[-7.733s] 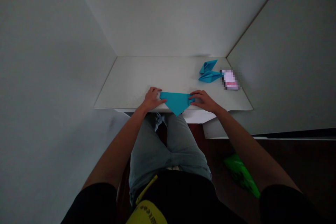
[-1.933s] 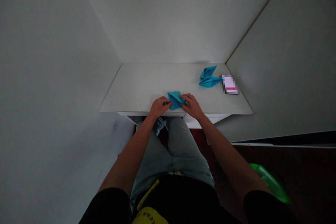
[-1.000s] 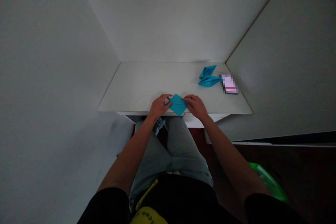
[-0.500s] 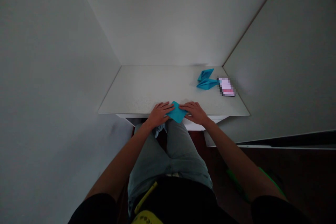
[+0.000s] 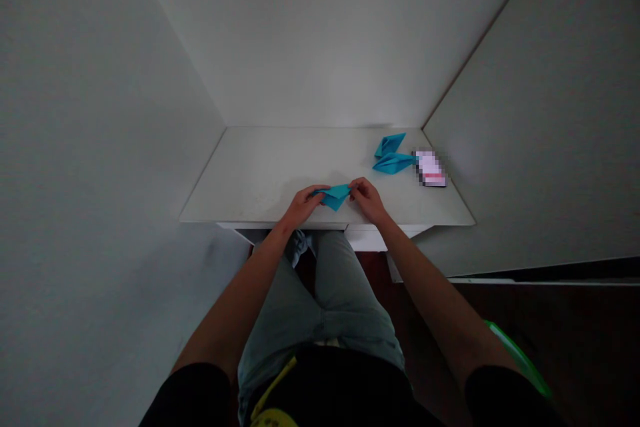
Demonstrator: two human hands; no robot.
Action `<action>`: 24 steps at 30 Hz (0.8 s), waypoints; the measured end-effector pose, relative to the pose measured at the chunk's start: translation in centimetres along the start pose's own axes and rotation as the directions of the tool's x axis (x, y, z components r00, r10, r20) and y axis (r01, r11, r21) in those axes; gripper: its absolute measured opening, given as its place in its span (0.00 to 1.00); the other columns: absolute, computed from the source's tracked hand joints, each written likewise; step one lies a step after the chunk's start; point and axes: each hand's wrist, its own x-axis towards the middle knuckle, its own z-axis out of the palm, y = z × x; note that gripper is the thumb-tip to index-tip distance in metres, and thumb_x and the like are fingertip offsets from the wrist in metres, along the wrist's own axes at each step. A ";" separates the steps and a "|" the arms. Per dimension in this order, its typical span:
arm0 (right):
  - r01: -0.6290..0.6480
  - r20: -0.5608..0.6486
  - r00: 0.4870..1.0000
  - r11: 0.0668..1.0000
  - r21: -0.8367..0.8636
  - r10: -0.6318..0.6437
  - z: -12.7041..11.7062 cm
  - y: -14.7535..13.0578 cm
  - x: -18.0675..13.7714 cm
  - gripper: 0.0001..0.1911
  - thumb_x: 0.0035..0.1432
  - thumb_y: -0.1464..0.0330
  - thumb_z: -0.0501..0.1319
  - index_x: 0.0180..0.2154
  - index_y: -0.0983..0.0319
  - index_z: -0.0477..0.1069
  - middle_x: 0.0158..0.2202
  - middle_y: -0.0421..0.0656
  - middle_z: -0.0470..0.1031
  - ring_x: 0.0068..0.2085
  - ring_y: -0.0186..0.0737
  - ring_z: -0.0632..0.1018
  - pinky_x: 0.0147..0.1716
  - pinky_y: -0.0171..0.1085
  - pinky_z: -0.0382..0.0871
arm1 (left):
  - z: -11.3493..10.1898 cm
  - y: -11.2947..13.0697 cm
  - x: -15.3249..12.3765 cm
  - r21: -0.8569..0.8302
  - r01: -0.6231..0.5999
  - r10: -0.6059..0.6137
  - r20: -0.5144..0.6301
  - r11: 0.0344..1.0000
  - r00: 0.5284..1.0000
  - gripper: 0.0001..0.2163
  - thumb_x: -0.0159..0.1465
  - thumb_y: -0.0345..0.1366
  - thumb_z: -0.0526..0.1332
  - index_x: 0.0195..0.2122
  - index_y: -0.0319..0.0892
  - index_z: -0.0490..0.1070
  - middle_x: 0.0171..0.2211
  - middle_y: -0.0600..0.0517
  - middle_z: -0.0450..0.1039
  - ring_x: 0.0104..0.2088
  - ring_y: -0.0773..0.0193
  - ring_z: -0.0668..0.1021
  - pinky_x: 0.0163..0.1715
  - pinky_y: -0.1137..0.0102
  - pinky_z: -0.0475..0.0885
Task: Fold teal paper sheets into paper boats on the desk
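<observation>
A small folded piece of blue paper [image 5: 334,195] is held between both hands just above the near edge of a white table [image 5: 260,173]. My left hand [image 5: 303,204] pinches its left corner, fingers closed. My right hand [image 5: 367,199] pinches its right corner, fingers closed too. The paper looks like a narrow folded shape with a point facing me.
Two finished blue paper folds [image 5: 391,155] lie at the table's far right, beside a blurred pink-and-white object [image 5: 431,169]. White walls close in the table on the left, back and right. A green thing [image 5: 520,360] lies on the dark floor at lower right.
The blue paper went from a wide triangle to a small square pressed flat on the table. Now both hands have lifted it off the surface, pinching its two ends.
</observation>
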 end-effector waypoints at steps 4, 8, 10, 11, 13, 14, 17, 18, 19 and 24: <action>0.001 -0.030 1.000 0.999 -0.041 -0.002 0.1 0.5 0.0 0.11 0.63 0.56 0.65 0.39 0.56 0.70 0.32 0.37 0.72 0.31 0.37 0.73 0.33 0.39 0.72 | 0.2 -0.7 0.4 0.052 -0.001 0.001 -0.003 0.999 1.000 0.17 0.67 0.52 0.67 0.41 0.42 0.84 0.45 0.45 0.84 0.45 0.57 0.83 0.49 0.63 0.78; -0.036 -0.060 0.998 0.994 -0.100 0.030 0.4 0.3 -0.4 0.11 0.66 0.56 0.62 0.44 0.56 0.71 0.37 0.40 0.75 0.33 0.38 0.75 0.33 0.39 0.72 | 0.6 -1.5 0.9 0.117 0.035 -0.029 -0.057 0.992 0.998 0.18 0.61 0.43 0.73 0.50 0.42 0.80 0.42 0.48 0.82 0.38 0.62 0.81 0.44 0.66 0.78; -0.018 -0.145 0.989 0.988 -0.155 -0.004 0.6 0.0 -0.7 0.13 0.66 0.56 0.63 0.47 0.55 0.70 0.42 0.42 0.76 0.34 0.38 0.75 0.32 0.38 0.71 | 1.0 -1.8 1.0 0.130 0.053 -0.039 -0.115 0.990 0.993 0.21 0.63 0.40 0.72 0.57 0.43 0.76 0.43 0.49 0.80 0.36 0.65 0.80 0.41 0.68 0.77; -0.004 -0.182 0.983 0.981 -0.193 -0.031 0.7 -0.2 -0.8 0.14 0.66 0.55 0.64 0.47 0.55 0.70 0.43 0.43 0.76 0.34 0.38 0.74 0.31 0.38 0.70 | 1.2 -1.9 1.1 0.145 0.060 -0.037 -0.154 0.988 0.987 0.21 0.65 0.39 0.70 0.58 0.42 0.75 0.44 0.49 0.79 0.37 0.65 0.80 0.40 0.69 0.77; 0.008 -0.178 0.982 0.965 -0.263 -0.056 1.1 -0.5 -1.1 0.16 0.65 0.53 0.66 0.46 0.56 0.70 0.40 0.42 0.75 0.31 0.37 0.71 0.29 0.38 0.67 | 1.6 -1.8 1.1 0.198 0.064 -0.018 -0.228 0.978 0.974 0.18 0.67 0.38 0.66 0.58 0.42 0.76 0.42 0.50 0.78 0.38 0.65 0.79 0.38 0.70 0.75; 0.005 -0.132 0.990 0.959 -0.283 -0.044 1.3 -0.6 -1.2 0.18 0.64 0.52 0.66 0.47 0.56 0.71 0.37 0.40 0.75 0.29 0.37 0.70 0.29 0.38 0.66 | 1.7 -1.7 1.0 0.232 0.062 -0.002 -0.250 0.971 0.968 0.17 0.68 0.37 0.65 0.57 0.42 0.76 0.40 0.50 0.77 0.38 0.64 0.79 0.37 0.71 0.75; -0.020 0.042 0.999 0.952 -0.306 0.035 2.2 -0.7 -1.2 0.30 0.63 0.49 0.68 0.60 0.56 0.68 0.33 0.38 0.76 0.27 0.38 0.70 0.28 0.38 0.66 | 2.1 -1.2 0.7 0.352 0.038 0.030 -0.186 0.935 0.982 0.19 0.68 0.38 0.65 0.60 0.44 0.75 0.34 0.54 0.76 0.34 0.64 0.77 0.35 0.70 0.72; -0.028 0.067 0.996 0.945 -0.325 0.053 2.5 -0.6 -1.1 0.34 0.63 0.48 0.68 0.63 0.56 0.66 0.33 0.38 0.77 0.28 0.39 0.72 0.29 0.39 0.67 | 2.1 -0.9 0.6 0.387 0.027 0.027 -0.132 0.922 0.991 0.20 0.68 0.38 0.65 0.61 0.44 0.75 0.33 0.54 0.76 0.33 0.64 0.77 0.35 0.69 0.72; -0.038 0.075 0.995 0.935 -0.354 0.068 2.7 -0.5 -1.0 0.36 0.63 0.47 0.68 0.65 0.55 0.66 0.34 0.38 0.79 0.30 0.40 0.74 0.30 0.39 0.68 | 2.1 -0.7 0.4 0.415 0.013 0.022 -0.080 0.910 0.997 0.22 0.67 0.39 0.66 0.63 0.45 0.74 0.33 0.54 0.77 0.32 0.63 0.77 0.35 0.68 0.72; -0.051 0.072 0.993 0.883 -0.467 0.095 3.0 -0.2 -0.7 0.29 0.66 0.46 0.65 0.61 0.55 0.73 0.37 0.42 0.82 0.32 0.42 0.78 0.32 0.40 0.69 | 1.9 -0.2 -0.1 0.431 -0.034 0.015 0.047 0.902 0.999 0.31 0.64 0.44 0.70 0.68 0.46 0.70 0.35 0.53 0.80 0.34 0.62 0.79 0.37 0.67 0.74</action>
